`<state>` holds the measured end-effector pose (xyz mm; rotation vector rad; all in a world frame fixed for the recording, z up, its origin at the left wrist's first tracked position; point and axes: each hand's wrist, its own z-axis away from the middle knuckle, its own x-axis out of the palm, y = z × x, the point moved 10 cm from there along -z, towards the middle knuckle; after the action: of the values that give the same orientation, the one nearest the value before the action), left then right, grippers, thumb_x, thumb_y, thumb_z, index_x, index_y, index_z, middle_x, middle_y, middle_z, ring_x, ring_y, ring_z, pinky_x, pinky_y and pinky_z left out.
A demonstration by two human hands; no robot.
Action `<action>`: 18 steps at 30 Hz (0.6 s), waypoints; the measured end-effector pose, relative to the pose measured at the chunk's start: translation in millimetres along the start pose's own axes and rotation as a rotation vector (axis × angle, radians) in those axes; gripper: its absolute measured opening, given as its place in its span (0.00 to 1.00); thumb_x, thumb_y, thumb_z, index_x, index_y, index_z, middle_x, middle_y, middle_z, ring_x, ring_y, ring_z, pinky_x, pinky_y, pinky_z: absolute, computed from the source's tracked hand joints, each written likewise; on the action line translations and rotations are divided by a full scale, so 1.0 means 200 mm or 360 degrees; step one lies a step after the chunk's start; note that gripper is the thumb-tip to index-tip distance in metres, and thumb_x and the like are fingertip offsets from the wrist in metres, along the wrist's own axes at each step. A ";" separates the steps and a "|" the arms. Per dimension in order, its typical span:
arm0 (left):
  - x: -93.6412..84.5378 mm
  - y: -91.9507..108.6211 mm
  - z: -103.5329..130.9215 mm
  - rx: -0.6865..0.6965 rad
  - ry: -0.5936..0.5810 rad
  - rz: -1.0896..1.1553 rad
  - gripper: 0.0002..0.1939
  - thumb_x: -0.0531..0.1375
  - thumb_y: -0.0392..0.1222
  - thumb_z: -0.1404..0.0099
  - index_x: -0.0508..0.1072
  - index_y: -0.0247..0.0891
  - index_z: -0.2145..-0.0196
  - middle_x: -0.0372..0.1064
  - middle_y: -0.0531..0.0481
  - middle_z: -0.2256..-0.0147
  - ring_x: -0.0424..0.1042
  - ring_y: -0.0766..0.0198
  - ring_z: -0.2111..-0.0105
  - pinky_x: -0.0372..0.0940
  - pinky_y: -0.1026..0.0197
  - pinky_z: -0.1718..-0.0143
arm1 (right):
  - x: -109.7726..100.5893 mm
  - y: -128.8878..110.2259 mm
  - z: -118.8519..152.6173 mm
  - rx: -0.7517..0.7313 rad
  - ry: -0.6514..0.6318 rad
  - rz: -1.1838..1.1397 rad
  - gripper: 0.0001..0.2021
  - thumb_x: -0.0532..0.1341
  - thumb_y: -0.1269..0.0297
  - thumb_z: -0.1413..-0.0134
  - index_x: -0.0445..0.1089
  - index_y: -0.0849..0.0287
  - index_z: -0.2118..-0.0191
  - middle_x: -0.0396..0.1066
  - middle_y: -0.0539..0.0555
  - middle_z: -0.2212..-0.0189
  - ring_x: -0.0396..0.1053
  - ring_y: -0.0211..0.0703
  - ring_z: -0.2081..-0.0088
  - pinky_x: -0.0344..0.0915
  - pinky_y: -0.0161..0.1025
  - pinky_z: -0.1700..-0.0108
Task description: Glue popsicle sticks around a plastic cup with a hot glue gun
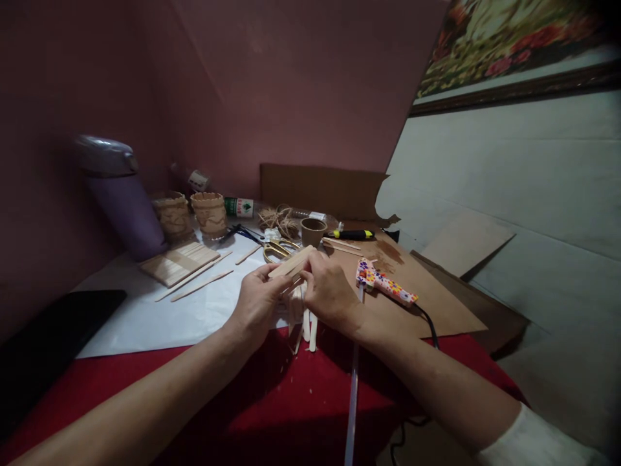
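Observation:
Both hands meet over the front of the table around a few pale craft sticks [292, 263], held together at a slant. My left hand [257, 294] grips their lower left end with the thumb on top. My right hand [332, 291] is closed at their upper right end, its fingertips partly hidden. Below the hands, several loose craft sticks [313, 331] lie near the table's front edge. Just behind the hands are gold-handled scissors [276, 250] and a small brown pot [313, 230]. A flower-patterned glue gun [385, 283] with a long clear glue stick [353, 401] lies right of my right hand.
On the left, a bundle of craft sticks [179, 262] lies on white paper [130, 317], near a purple bottle [127, 210] and two carved-looking cups [209, 215]. Twine [279, 221], a yellow-black cutter [356, 234] and cardboard [446, 310] are behind and right. A cord [429, 320] trails off the gun.

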<state>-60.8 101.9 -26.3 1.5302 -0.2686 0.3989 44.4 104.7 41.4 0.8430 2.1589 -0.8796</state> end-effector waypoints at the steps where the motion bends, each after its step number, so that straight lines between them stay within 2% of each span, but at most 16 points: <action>1: 0.00 0.00 0.00 -0.0001 0.0002 -0.0011 0.17 0.69 0.36 0.56 0.75 0.32 0.66 0.75 0.48 0.73 0.71 0.65 0.78 0.64 0.64 0.77 | 0.00 0.00 0.00 0.0007 -0.0003 0.0017 0.12 0.53 0.77 0.53 0.50 0.53 0.71 0.64 0.55 0.70 0.62 0.46 0.67 0.58 0.40 0.65; 7: 0.01 0.00 0.00 -0.0017 -0.0005 -0.0001 0.15 0.69 0.35 0.56 0.74 0.33 0.68 0.73 0.50 0.75 0.69 0.67 0.79 0.63 0.65 0.79 | -0.01 0.01 0.00 0.0042 0.0026 -0.0012 0.08 0.53 0.75 0.51 0.53 0.54 0.69 0.65 0.57 0.69 0.62 0.47 0.67 0.58 0.41 0.65; 11: 0.00 0.00 0.00 -0.0047 0.0015 0.0069 0.13 0.66 0.32 0.56 0.73 0.31 0.68 0.73 0.49 0.76 0.68 0.67 0.79 0.63 0.66 0.78 | -0.01 0.02 0.00 -0.0014 0.0029 -0.0162 0.08 0.51 0.75 0.49 0.54 0.54 0.70 0.65 0.55 0.70 0.62 0.45 0.68 0.58 0.40 0.65; 15: 0.01 0.02 0.00 -0.0066 0.0028 0.0181 0.11 0.65 0.30 0.57 0.72 0.30 0.72 0.73 0.46 0.74 0.70 0.65 0.76 0.66 0.64 0.74 | -0.02 0.03 0.00 -0.0034 0.0046 -0.0318 0.06 0.51 0.74 0.46 0.59 0.56 0.70 0.66 0.54 0.70 0.64 0.44 0.67 0.59 0.39 0.64; 18: 0.03 0.03 0.00 -0.0061 0.0004 0.0218 0.09 0.64 0.29 0.57 0.71 0.30 0.74 0.71 0.49 0.77 0.68 0.68 0.77 0.65 0.66 0.74 | -0.03 0.03 0.01 -0.0041 0.0082 -0.0385 0.08 0.52 0.75 0.44 0.64 0.57 0.68 0.67 0.53 0.70 0.65 0.43 0.67 0.59 0.38 0.64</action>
<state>-58.1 101.8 -18.6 1.4780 -0.3783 0.5013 53.2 104.7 43.7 0.6053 2.3469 -0.9544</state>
